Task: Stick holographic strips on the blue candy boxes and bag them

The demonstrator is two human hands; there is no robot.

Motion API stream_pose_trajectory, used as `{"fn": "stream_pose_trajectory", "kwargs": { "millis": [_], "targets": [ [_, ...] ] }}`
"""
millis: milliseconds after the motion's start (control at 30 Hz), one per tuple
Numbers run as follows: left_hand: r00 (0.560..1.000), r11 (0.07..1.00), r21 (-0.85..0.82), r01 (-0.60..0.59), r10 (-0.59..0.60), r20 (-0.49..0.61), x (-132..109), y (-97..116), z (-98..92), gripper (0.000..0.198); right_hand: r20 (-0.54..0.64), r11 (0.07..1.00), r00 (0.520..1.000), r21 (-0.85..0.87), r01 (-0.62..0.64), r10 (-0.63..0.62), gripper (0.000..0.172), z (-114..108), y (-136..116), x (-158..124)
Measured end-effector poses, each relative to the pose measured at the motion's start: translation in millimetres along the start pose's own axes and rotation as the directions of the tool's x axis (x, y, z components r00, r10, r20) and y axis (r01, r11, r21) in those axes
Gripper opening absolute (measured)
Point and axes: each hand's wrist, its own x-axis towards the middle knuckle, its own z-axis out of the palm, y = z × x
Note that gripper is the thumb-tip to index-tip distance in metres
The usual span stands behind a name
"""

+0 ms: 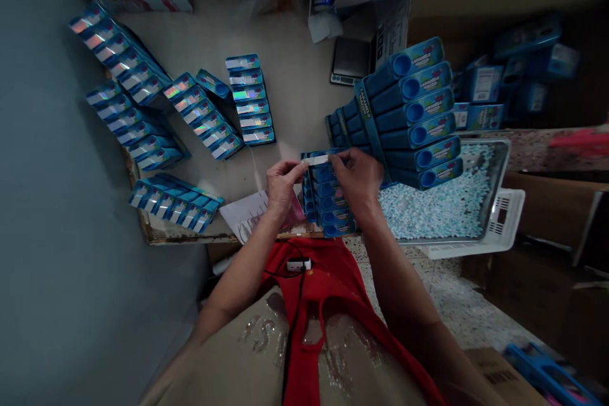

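My left hand (281, 185) and my right hand (360, 179) pinch opposite ends of a short white strip (317, 160), which looks like a sticker or label. It is stretched level over the far end of a row of small blue boxes (335, 203). These boxes lie at the table's front edge and have dark oval hollows in their faces. Whether the strip touches the top box, I cannot tell. Just beyond my right hand, a bundle of long blue boxes (423, 111) lies fanned out, with a printed blue band (368, 115) across it.
Several blue box groups with shiny strips, such as one row (250, 100), stand on the table (295, 76) to the left. A printed sheet (247, 212) lies by my left forearm. At right are a tray of pale blue pellets (428, 212), a small scale (351, 60) and an open carton (457, 0).
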Motion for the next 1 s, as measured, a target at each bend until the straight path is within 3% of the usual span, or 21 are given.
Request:
{"fn": "stream_pose_trajectory", "kwargs": {
  "millis": [133,200,333,433,500,567,633,700,733,833,900,1000],
  "targets": [
    [0.988,0.972,-0.178,0.153,-0.147,0.047,6.7,-8.6,10.3,0.028,-0.018,0.992,0.994,0.07,-0.107,0.109,0.034,5.5,9.6,11.5],
    [0.978,0.95,-0.233,0.208,-0.201,0.055,10.3,-12.4,18.1,0.028,-0.004,0.986,0.995,0.13,-0.102,0.103,0.031,8.0,14.9,16.2],
    [0.978,0.97,-0.141,0.199,-0.205,-0.025,22.4,-21.0,30.8,0.03,0.001,0.986,0.999,0.16,-0.047,0.047,0.029,5.4,16.1,15.7],
    [0.985,0.987,0.119,0.111,-0.093,-0.148,32.5,-29.7,29.9,0.031,0.055,0.946,0.998,0.322,-0.045,0.029,0.03,-5.0,8.6,3.8],
    [0.975,0.951,0.31,0.018,0.052,-0.216,31.9,-33.6,22.8,0.032,0.036,0.892,0.999,0.452,-0.018,0.002,0.035,-13.1,2.7,-6.1],
    [0.946,0.899,0.427,-0.1,0.218,-0.238,20.4,-33.2,12.1,0.032,-0.031,0.843,0.999,0.537,0.036,-0.024,0.041,-19.0,-2.0,-13.6],
    [0.932,0.874,0.441,-0.204,0.311,-0.187,-1.1,-27.4,1.3,0.035,-0.081,0.798,0.995,0.597,0.089,-0.05,0.043,-21.2,-5.3,-17.5],
    [0.964,0.919,0.315,-0.236,0.263,-0.046,-26.3,-17.5,-5.7,0.052,-0.074,0.756,0.995,0.646,0.104,-0.074,0.044,-20.3,-7.1,-19.3],
    [0.98,0.958,0.21,-0.198,0.19,0.055,-37.8,-11.9,-7.2,0.063,-0.058,0.739,0.995,0.666,0.1,-0.082,0.044,-19.3,-7.5,-20.1],
    [0.96,0.998,-0.049,0.047,-0.032,0.279,-59.1,3.2,-4.4,0.079,-0.016,0.71,0.995,0.699,0.083,-0.1,0.042,-17.2,-4.6,-24.6],
    [0.961,0.99,-0.082,0.118,-0.093,0.259,-62.0,9.7,-0.3,0.066,0.009,0.7,0.995,0.711,0.061,-0.095,0.04,-17.3,1.8,-29.9],
    [0.988,0.998,-0.023,0.065,-0.061,0.145,-57.5,13.9,2.5,0.048,0.064,0.693,0.996,0.721,0.001,-0.068,0.046,-17.0,16.5,-39.5]
  ]
}}
